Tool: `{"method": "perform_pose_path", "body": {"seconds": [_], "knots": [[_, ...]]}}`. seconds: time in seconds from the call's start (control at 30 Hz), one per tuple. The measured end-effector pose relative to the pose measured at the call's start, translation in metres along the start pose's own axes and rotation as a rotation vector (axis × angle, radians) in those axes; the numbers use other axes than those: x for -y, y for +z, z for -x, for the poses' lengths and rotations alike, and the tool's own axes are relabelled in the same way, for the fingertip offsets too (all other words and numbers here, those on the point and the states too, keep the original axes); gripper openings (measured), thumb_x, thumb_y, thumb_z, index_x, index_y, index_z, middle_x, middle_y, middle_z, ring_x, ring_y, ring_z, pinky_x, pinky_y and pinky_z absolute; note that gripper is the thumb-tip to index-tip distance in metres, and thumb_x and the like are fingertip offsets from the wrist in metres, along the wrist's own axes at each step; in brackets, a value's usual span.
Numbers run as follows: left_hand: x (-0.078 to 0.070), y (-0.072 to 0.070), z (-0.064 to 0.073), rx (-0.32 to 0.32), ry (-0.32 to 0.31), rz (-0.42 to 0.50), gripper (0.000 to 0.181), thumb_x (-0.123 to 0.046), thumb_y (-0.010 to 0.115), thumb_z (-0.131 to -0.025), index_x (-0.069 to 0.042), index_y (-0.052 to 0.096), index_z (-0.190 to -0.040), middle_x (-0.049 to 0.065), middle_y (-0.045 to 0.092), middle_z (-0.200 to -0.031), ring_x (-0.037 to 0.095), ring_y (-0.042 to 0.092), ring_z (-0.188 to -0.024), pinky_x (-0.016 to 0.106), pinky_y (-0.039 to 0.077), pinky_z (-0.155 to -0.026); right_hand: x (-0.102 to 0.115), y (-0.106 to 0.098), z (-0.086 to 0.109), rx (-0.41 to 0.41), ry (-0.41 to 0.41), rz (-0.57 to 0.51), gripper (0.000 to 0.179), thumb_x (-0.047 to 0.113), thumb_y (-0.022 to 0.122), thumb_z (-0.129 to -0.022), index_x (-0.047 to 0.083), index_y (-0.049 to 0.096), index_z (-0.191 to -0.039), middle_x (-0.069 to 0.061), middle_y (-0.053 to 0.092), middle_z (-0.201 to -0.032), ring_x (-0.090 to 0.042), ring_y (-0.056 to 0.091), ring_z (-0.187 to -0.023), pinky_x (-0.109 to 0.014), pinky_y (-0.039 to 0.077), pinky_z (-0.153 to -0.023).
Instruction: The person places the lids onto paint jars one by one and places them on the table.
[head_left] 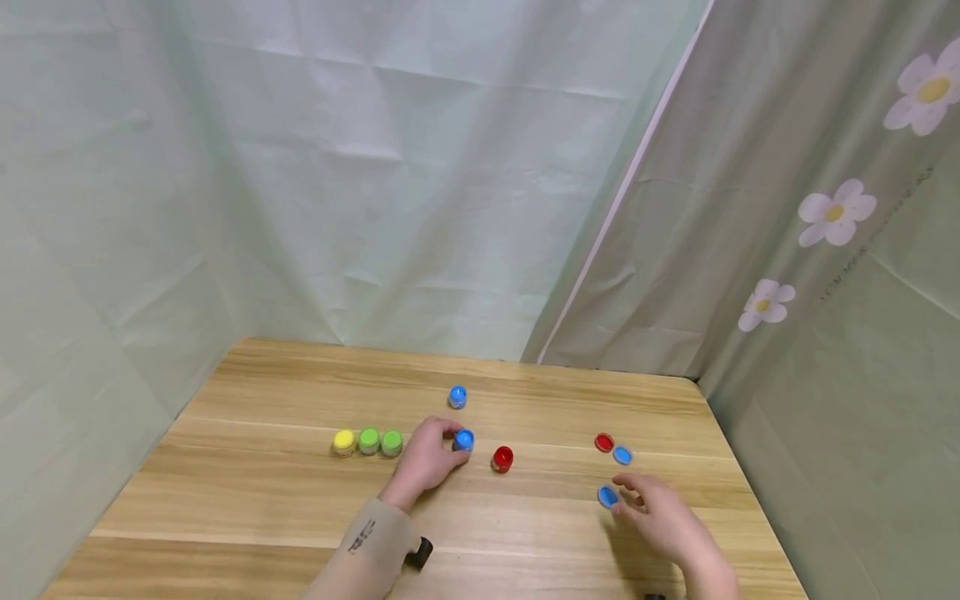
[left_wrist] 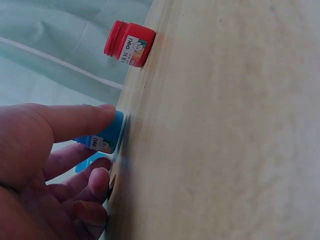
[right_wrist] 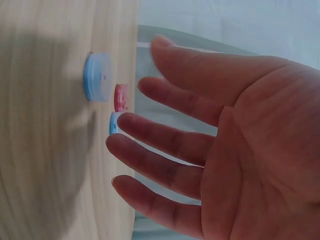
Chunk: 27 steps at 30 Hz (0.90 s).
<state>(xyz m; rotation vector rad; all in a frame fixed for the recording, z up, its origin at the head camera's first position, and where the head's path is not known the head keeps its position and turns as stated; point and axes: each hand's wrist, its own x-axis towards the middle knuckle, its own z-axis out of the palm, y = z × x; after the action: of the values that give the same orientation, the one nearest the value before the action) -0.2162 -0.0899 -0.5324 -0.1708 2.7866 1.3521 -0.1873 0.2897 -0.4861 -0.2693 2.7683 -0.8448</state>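
My left hand (head_left: 427, 457) pinches a small blue paint jar (head_left: 464, 440) between thumb and fingers, the jar standing on the table. Its label shows in the left wrist view. To its right is an uncapped red paint jar (head_left: 502, 459), and another blue paint jar (head_left: 457, 397) stands farther back. My right hand (head_left: 666, 517) is held over the table with fingers spread and nothing in them. Close to its fingertips lies a blue lid (head_left: 607, 497). Behind that are a red lid (head_left: 604, 442) and a second blue lid (head_left: 622, 455).
Left of my left hand, a yellow-topped jar (head_left: 344, 442) and two green-topped jars, the left one (head_left: 369, 441) and the right one (head_left: 392, 443), stand in a row. The wooden table (head_left: 247, 467) meets pale curtains (head_left: 420, 208) at the back and sides.
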Motion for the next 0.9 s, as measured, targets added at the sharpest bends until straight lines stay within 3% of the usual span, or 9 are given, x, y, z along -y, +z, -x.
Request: {"method": "perform_pose_path", "body": {"seconds": [0.1, 0.23, 0.33, 0.4, 0.67, 0.9], "knots": [[0.002, -0.001, 0.001, -0.020, 0.013, 0.018, 0.036, -0.017, 0.088, -0.091, -0.006, 0.074, -0.123, 0.011, 0.068, -0.123, 0.034, 0.064, -0.120, 0.056, 0.050, -0.107, -0.001, 0.004, -0.001, 0.001, -0.014, 0.006, 0.044, 0.018, 0.084, -0.095, 0.008, 0.070, -0.135, -0.013, 0.068, -0.135, -0.038, 0.068, -0.117, -0.058, 0.056, -0.097], [0.005, -0.005, 0.003, -0.039, 0.020, 0.093, 0.036, -0.015, 0.087, -0.091, -0.007, 0.073, -0.123, 0.009, 0.071, -0.119, 0.024, 0.067, -0.092, 0.042, 0.059, -0.082, -0.001, 0.010, -0.002, -0.008, -0.031, 0.033, 0.047, 0.016, 0.087, -0.091, 0.009, 0.071, -0.134, -0.010, 0.068, -0.132, -0.033, 0.066, -0.118, -0.058, 0.053, -0.101], [0.006, -0.009, 0.006, -0.053, 0.046, 0.158, 0.037, -0.016, 0.087, -0.091, -0.009, 0.073, -0.124, 0.006, 0.071, -0.106, 0.016, 0.059, -0.071, 0.030, 0.051, -0.062, -0.001, 0.014, -0.004, -0.020, -0.029, 0.054, 0.049, 0.017, 0.089, -0.089, 0.010, 0.071, -0.134, -0.009, 0.069, -0.128, -0.029, 0.065, -0.112, -0.058, 0.053, -0.101], [0.004, -0.013, 0.009, -0.073, 0.078, 0.192, 0.037, -0.017, 0.087, -0.091, -0.010, 0.074, -0.124, 0.002, 0.068, -0.098, 0.015, 0.058, -0.068, 0.027, 0.049, -0.058, -0.002, 0.016, -0.005, -0.026, -0.026, 0.064, 0.050, 0.018, 0.090, -0.088, 0.010, 0.071, -0.134, -0.009, 0.068, -0.127, -0.029, 0.065, -0.112, -0.058, 0.053, -0.100], [-0.013, -0.033, 0.024, -0.150, 0.218, 0.375, 0.038, -0.019, 0.089, -0.090, -0.012, 0.076, -0.125, 0.000, 0.068, -0.106, 0.018, 0.059, -0.077, 0.023, 0.047, -0.060, -0.002, 0.023, -0.010, -0.067, -0.046, 0.132, 0.051, 0.021, 0.091, -0.087, 0.009, 0.071, -0.133, -0.012, 0.069, -0.125, -0.038, 0.067, -0.118, -0.061, 0.052, -0.102], [-0.022, -0.045, 0.033, -0.185, 0.271, 0.458, 0.039, -0.018, 0.092, -0.088, -0.018, 0.077, -0.124, 0.003, 0.065, -0.093, 0.021, 0.057, -0.077, 0.023, 0.045, -0.064, -0.002, 0.029, -0.017, -0.101, -0.049, 0.173, 0.051, 0.020, 0.090, -0.088, 0.013, 0.070, -0.134, -0.011, 0.071, -0.119, -0.033, 0.070, -0.110, -0.057, 0.056, -0.094]]}}
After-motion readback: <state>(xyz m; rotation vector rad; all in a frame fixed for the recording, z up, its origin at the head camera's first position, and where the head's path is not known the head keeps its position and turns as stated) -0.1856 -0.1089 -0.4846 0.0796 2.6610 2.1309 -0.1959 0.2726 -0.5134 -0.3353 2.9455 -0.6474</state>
